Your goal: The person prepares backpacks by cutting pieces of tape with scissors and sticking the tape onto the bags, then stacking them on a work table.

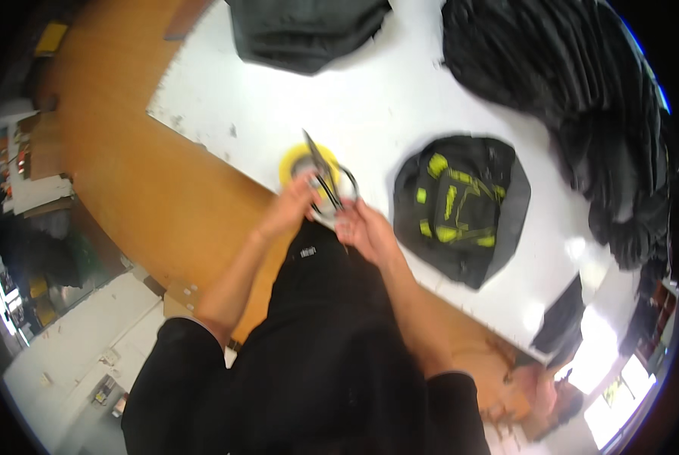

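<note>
A pair of scissors (321, 162) with dark handles is between my two hands at the near edge of the white table, its blades pointing away from me. My left hand (291, 205) is closed, its fingers curled at the left handle loop. My right hand (366, 230) is closed too, with fingertips at the lower end of the handles; blur hides the exact grip. Beneath and behind the scissors lies a yellow roll of tape (288, 161), partly covered by them. To the right of my right hand, a black fabric piece with a yellow-green printed design (465, 205) lies flat.
A large heap of black fabric (551, 61) covers the table's far right. Another black fabric piece (305, 34) lies at the far edge. The white table (225, 98) ends diagonally above an orange-brown floor (127, 129). Another person (544, 398) is at the lower right.
</note>
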A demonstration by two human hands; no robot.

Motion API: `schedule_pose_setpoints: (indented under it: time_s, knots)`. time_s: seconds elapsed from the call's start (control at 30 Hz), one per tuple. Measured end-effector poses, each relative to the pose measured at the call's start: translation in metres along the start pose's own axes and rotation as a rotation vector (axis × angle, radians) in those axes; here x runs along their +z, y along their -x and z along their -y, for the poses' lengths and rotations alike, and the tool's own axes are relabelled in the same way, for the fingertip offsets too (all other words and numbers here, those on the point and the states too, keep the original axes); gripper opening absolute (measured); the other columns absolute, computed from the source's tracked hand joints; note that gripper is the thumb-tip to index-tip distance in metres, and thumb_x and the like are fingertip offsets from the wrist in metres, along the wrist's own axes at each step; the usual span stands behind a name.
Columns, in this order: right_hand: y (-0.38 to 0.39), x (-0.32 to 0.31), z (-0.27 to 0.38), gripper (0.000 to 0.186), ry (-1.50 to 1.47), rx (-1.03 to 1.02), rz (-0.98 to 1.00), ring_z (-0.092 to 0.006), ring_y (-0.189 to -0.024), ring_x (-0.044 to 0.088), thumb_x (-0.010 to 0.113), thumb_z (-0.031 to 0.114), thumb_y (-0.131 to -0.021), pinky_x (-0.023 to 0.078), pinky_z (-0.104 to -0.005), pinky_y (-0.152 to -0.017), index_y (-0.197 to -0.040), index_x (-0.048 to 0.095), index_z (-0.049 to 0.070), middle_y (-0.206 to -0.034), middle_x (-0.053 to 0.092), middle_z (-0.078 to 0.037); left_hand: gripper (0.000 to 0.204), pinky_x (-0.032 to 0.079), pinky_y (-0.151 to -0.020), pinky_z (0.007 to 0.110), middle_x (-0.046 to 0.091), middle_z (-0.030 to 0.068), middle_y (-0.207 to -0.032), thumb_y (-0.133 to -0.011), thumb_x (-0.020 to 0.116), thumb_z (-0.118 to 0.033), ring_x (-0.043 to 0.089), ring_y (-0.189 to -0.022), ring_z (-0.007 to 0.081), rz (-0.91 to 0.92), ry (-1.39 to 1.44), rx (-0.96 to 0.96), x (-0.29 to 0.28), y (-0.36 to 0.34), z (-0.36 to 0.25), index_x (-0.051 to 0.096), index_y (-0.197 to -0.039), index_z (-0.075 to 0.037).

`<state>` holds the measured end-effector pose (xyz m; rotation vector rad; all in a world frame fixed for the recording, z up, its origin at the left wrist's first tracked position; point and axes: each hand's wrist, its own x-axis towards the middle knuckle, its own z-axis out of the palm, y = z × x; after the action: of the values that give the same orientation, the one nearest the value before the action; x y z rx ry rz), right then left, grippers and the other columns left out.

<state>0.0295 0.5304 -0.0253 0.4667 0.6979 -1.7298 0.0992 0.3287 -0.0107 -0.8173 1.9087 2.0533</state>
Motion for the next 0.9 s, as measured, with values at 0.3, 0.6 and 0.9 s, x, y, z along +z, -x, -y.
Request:
schedule_pose_setpoints:
  time_s: [0.3,0.6,0.9]
  knots:
    - [0.053,-0.022,0.006,0.040,0.296,-0.108,0.054,-0.0139,-0.080,0.060,0.050,0.036,-0.093,0.050,-0.0278,-0.074,-0.116,0.057,0.004,-0.094,0.064,-0.005,0.045,0.043,-0.060,0.021,0.052,-0.0005,-0.078,-0.094,0.046,-0.012,0.048,-0.065,0.0071,0.173,-0.017,0.021,0.072,0.018,0.004,0.043,-0.138,-0.004]
    - [0.070,-0.047,0.000,0.063,0.274,-0.208,0.100,-0.0144,-0.069,0.060,0.072,0.024,-0.083,0.049,-0.0265,-0.065,-0.130,0.039,-0.003,-0.082,0.060,-0.007,0.040,0.050,-0.066,0.024,0.061,0.0043,-0.102,-0.095,0.049,-0.011,0.057,-0.072,0.0100,0.312,-0.110,0.057,0.101,0.039,-0.004,0.048,-0.134,-0.006]
    - [0.072,-0.038,-0.008,0.053,0.353,-0.198,-0.105,-0.0181,-0.073,0.065,0.069,0.013,-0.083,0.051,-0.0256,-0.063,-0.126,0.041,-0.001,-0.088,0.059,-0.009,0.031,0.054,-0.062,0.036,0.062,0.0082,-0.085,-0.095,0.050,-0.037,0.060,-0.069,0.0174,-0.414,0.790,-0.503,0.014,0.017,0.132,0.050,-0.100,-0.006]
